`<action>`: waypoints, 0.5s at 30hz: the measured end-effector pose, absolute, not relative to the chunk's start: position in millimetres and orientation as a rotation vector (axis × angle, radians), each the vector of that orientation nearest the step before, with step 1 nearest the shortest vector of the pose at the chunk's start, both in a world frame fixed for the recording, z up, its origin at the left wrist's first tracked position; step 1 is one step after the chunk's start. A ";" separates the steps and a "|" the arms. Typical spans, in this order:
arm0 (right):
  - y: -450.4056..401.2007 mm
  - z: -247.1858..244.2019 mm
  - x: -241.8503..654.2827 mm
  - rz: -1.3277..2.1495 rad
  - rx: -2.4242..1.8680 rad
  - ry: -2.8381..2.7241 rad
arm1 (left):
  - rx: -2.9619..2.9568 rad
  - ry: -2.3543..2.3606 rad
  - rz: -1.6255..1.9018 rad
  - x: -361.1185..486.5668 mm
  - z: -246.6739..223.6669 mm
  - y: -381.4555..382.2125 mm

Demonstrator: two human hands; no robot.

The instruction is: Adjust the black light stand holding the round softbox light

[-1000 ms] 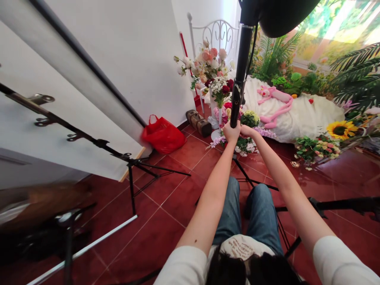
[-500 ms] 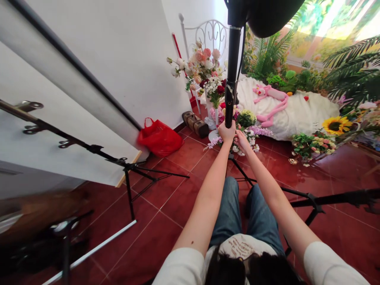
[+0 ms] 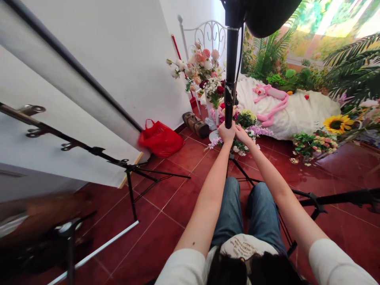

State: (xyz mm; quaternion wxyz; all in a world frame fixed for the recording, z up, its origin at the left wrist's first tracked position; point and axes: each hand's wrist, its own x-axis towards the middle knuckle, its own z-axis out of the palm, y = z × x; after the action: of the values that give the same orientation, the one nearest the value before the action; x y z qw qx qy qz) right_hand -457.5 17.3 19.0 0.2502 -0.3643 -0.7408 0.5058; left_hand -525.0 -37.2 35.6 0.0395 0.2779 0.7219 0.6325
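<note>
A black light stand (image 3: 231, 55) rises upright in front of me, its legs spread on the floor below. A dark rounded lamp head (image 3: 271, 16) sits at its top, partly cut off by the picture's upper edge. My left hand (image 3: 227, 132) is wrapped round the pole just under its wider section. Close against its right side, at the same height, is my right hand (image 3: 243, 135), fingers drawn together at the pole. What those fingertips pinch, if anything, is hidden. A thin black cable (image 3: 240, 59) runs down beside the pole.
Artificial flowers (image 3: 204, 63) and a white metal headboard (image 3: 209, 31) stand behind the pole. A pink plush toy (image 3: 273, 95) lies on white cloth (image 3: 314, 111). On the left are a red bag (image 3: 162, 138) and a backdrop stand (image 3: 130, 168); black tripod legs (image 3: 314, 202) extend at right.
My right hand has turned slightly and its fingers have shifted in closer to the pole. My left hand keeps its hold. The view has moved a little.
</note>
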 end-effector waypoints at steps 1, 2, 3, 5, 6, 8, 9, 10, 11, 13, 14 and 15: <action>17.7 19.1 -458.3 1.400 -1.009 -2.004 | 0.849 2.211 1.936 -524.8 35.7 -37.1; 18.6 19.0 -459.5 1.411 -1.028 -1.999 | 0.847 2.209 1.934 -524.6 35.7 -37.1; 19.8 18.6 -461.3 1.402 -1.051 -2.000 | 0.844 2.207 1.936 -524.6 35.7 -37.1; 23.1 17.6 -466.1 1.343 -1.096 -2.010 | 0.846 2.206 1.942 -524.7 35.3 -37.2; 24.7 17.0 -468.9 1.317 -1.121 -2.009 | 0.851 2.205 1.943 -525.0 34.9 -37.2; 26.7 15.7 -474.3 1.319 -1.157 -1.970 | 0.864 2.203 1.944 -525.7 34.2 -37.1; 27.0 15.2 -476.4 1.341 -1.163 -1.942 | 0.870 2.201 1.945 -526.0 33.9 -37.0; 26.7 14.8 -477.8 1.365 -1.157 -1.917 | 0.875 2.196 1.949 -526.2 33.6 -36.9; 25.8 14.5 -478.4 1.386 -1.137 -1.897 | 0.876 2.194 1.954 -526.3 33.5 -36.8; 23.2 14.7 -477.2 1.419 -1.073 -1.886 | 0.879 2.190 1.961 -526.1 33.6 -36.7; 21.8 15.2 -475.6 1.439 -1.036 -1.891 | 0.879 2.189 1.962 -526.0 33.8 -36.8; 20.4 16.1 -473.8 1.461 -0.999 -1.902 | 0.879 2.190 1.960 -525.8 34.0 -36.9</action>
State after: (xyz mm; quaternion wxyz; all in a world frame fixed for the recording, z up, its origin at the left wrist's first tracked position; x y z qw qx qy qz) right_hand -473.8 20.4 16.1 0.2685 -0.3705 -0.7051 0.5418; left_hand -525.8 -36.9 34.0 0.0368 0.2864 0.7133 0.6386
